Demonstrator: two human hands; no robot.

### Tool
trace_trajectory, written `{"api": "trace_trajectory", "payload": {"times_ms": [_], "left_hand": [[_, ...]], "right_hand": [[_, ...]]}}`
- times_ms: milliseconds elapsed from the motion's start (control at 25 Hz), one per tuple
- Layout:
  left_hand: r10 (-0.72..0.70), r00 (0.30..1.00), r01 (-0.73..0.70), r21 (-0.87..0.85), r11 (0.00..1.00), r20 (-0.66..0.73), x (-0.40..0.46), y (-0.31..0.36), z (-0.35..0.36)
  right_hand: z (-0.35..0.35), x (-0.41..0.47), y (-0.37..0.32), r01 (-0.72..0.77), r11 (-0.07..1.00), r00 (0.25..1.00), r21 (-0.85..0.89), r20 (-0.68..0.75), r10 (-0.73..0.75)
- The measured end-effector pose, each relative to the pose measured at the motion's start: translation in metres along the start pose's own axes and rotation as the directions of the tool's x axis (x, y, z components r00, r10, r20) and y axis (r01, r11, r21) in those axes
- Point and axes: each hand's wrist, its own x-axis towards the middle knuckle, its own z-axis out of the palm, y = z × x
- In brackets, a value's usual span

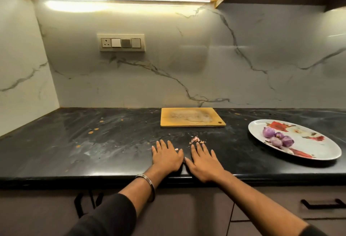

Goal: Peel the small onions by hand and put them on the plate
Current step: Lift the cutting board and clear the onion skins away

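Fingers (199, 147) of both hands are lying straight and flat on the dark counter (93, 142), gripping nothing. Four peeled onions (279, 138) are sitting on the plate (318, 153), off to the right, nearer the right hand (204, 162) than the left hand (165, 158). Peel scraps (195, 140) are lying just beyond the right fingertips, likely what remains to clear.

Your left hand (166, 158) and right hand (204, 162) lie flat, fingers straight, on the dark stone counter (93, 142). Just beyond your right fingertips sits a small heap of onion skins (196, 140), and farther back a wooden cutting board (192, 117). Well off to your right rests the plate (318, 153).
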Motion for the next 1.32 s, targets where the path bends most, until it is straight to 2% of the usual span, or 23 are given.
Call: {"api": "trace_trajectory", "payload": {"times_ms": [160,360,440,480,520,600,640,680,760,840,920,1000,1080,1160,1240,1320], "left_hand": [[0.026,1.0,-0.026,0.038,0.999,0.005,0.028,0.007,0.007],[0.07,0.997,-0.068,-0.072,0.995,0.034,0.063,0.016,0.003],[0.166,0.982,-0.147,-0.18,0.973,0.092,0.074,0.022,-0.002],[0.232,0.967,-0.194,-0.285,0.939,0.106,0.078,0.024,-0.004],[0.281,0.956,-0.217,-0.437,0.873,0.087,0.081,0.023,-0.006],[0.218,0.974,-0.207,-0.616,0.76,-0.059,0.084,0.016,-0.01],[0.15,0.981,-0.196,-0.584,0.788,-0.127,0.088,0.009,-0.01],[0.137,0.982,-0.184,-0.472,0.862,-0.133,0.091,0.003,-0.011],[0.217,0.976,-0.213,-0.121,0.97,0.024,0.092,-0.001,-0.003],[0.284,0.951,-0.279,-0.05,0.959,0.123,0.09,0.012,0.003],[0.382,0.913,-0.36,-0.155,0.92,0.143,0.085,0.035,0.006],[0.475,0.865,-0.406,-0.329,0.853,0.161,0.079,0.05,0.01],[0.496,0.856,-0.324,-0.596,0.735,0.147,0.075,0.049,0.005],[0.419,0.908,-0.275,-0.73,0.626,0.018,0.073,0.037,-0.004],[0.273,0.958,-0.236,-0.774,0.588,-0.085,0.069,0.021,-0.008],[0.174,0.978,-0.195,-0.809,0.554,-0.117,0.064,0.01,-0.01]], "right_hand": [[0.0,0.033,0.008,0.034,0.999,0.999,-0.001,-0.021,-0.034],[-0.008,0.079,0.012,0.044,0.998,0.998,0.033,-0.042,-0.043],[-0.015,0.089,0.012,0.079,0.989,0.994,0.123,-0.084,-0.069],[-0.019,0.092,0.013,0.102,0.971,0.988,0.214,-0.133,-0.075],[-0.023,0.093,0.017,0.114,0.943,0.979,0.314,-0.195,-0.053],[-0.03,0.092,0.034,0.081,0.898,0.954,0.432,-0.295,0.056],[-0.032,0.09,0.046,0.032,0.895,0.948,0.445,-0.297,0.113],[-0.034,0.088,0.058,-0.024,0.9,0.951,0.435,-0.268,0.155],[-0.034,0.083,0.074,-0.113,0.909,0.965,0.401,-0.174,0.196],[-0.031,0.082,0.077,-0.117,0.904,0.968,0.411,-0.156,0.196],[-0.029,0.083,0.074,-0.088,0.899,0.969,0.429,-0.172,0.176],[-0.028,0.081,0.076,-0.052,0.879,0.964,0.473,-0.207,0.168],[-0.028,0.076,0.081,-0.032,0.875,0.961,0.483,-0.225,0.159],[-0.025,0.076,0.084,-0.048,0.905,0.975,0.423,-0.175,0.134],[-0.022,0.081,0.078,-0.07,0.938,0.988,0.339,-0.108,0.113],[-0.024,0.087,0.058,-0.047,0.952,0.995,0.301,-0.073,0.072]]}}
